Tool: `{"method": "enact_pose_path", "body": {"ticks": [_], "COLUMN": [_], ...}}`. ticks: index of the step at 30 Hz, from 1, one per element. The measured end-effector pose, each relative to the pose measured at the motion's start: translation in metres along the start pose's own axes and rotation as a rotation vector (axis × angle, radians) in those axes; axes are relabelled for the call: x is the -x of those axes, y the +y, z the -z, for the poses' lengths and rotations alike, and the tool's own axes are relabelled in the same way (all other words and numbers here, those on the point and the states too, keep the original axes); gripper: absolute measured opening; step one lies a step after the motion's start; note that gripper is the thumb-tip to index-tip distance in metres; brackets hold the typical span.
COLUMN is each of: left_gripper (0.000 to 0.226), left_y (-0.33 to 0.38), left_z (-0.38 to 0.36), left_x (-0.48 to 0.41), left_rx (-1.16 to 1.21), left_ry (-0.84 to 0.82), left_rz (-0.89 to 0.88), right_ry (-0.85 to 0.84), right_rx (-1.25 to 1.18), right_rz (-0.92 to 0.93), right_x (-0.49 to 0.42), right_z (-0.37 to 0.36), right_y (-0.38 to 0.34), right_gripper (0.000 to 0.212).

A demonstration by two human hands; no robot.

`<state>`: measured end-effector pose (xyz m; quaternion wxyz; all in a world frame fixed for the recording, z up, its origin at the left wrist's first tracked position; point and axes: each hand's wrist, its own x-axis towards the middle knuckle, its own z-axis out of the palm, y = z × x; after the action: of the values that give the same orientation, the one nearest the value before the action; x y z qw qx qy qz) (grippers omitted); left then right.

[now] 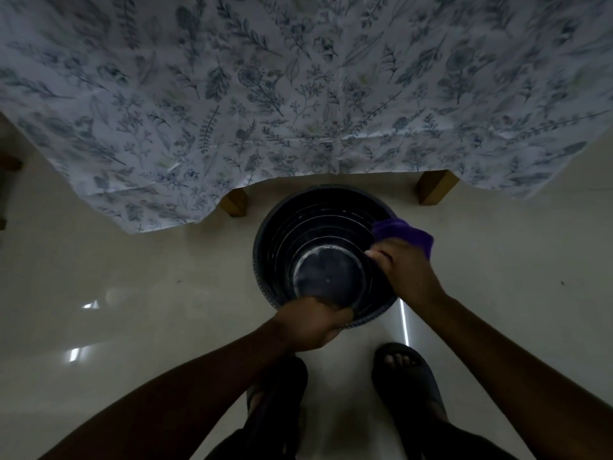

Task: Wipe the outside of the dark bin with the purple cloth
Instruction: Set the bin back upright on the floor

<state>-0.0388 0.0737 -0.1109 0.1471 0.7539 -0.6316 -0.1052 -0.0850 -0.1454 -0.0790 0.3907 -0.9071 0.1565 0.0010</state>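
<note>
Both bare forearms reach forward and down from the lower corners, converging toward the middle. The left hand (313, 323) is curled closed over the near rim of the dark bin (265, 257), knuckles up. The right hand (403, 273) is clenched on the purple cloth (406, 235) at the bin's right rim, wrist bent slightly inward. Two sandalled feet stand below

The dark bin (318, 247) hides its outer wall from above. The left hand (311, 323) covers the near rim; the right hand (403, 270) hides part of the purple cloth (406, 235).
</note>
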Motion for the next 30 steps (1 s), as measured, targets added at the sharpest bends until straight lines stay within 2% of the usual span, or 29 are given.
{"method": "enact_pose_path", "body": {"ticks": [2,3,5,7,10,12,15,17,18,20,22,24,27,30], "left_gripper": [0.017,0.018,0.023,0.033,0.053,0.051,0.028,0.021,0.026,0.052,0.077,0.088,0.094,0.095], "left_y": [-0.002,-0.003,-0.007,-0.009,-0.008,-0.01,-0.032,-0.051,-0.057,-0.061,-0.058,-0.054,-0.054,-0.053], "left_z": [-0.006,-0.01,-0.016,-0.016,-0.008,0.001,0.011,0.016,0.017,0.016,0.013,0.014,0.029,0.052], "left_x": [0.004,0.006,0.009,0.011,0.007,0.005,0.011,0.022,0.028,0.036,0.038,0.037,0.035,0.036], "left_rx": [0.005,0.009,0.044,0.117,0.18,0.125,-0.042,-0.154,-0.218,-0.261,-0.125,0.025,0.129,0.196], "left_ry": [-0.013,-0.018,-0.005,-0.029,-0.147,-0.073,0.13,0.195,0.21,0.205,0.17,0.105,0.035,-0.037], "left_rz": [0.02,0.033,0.075,0.132,0.269,0.36,0.393,0.472,0.561,0.776,0.909,0.948,0.96,0.949], "right_ry": [0.062,0.112,0.189,0.216,0.228,0.251,0.273,0.262,0.255,0.239,0.231,0.202,0.129,0.001], "right_rx": [0.092,0.185,0.296,0.14,-0.049,-0.1,-0.158,-0.182,-0.181,-0.146,-0.096,-0.053,-0.01,0.03], "right_rz": [0.009,-0.003,-0.104,-0.263,-0.318,-0.324,-0.345,-0.353,-0.35,-0.345,-0.332,-0.302,-0.285,-0.309], "right_x": [0.008,0.011,0.015,0.016,0.012,0.009,0.006,0.004,0.003,0.005,0.006,0.008,0.008,0.006], "right_z": [-0.001,-0.001,-0.002,-0.002,-0.003,-0.002,0.001,0.002,0.002,0.001,-0.001,-0.001,0.009,0.019], "right_y": [0.006,0.008,0.014,0.014,0.016,0.019,0.025,0.029,0.031,0.029,0.028,0.027,0.021,0.015], "right_gripper": [0.008,0.011,0.032,0.046,0.044,0.037,0.033,0.035,0.037,0.041,0.046,0.047,0.048,0.063]}}
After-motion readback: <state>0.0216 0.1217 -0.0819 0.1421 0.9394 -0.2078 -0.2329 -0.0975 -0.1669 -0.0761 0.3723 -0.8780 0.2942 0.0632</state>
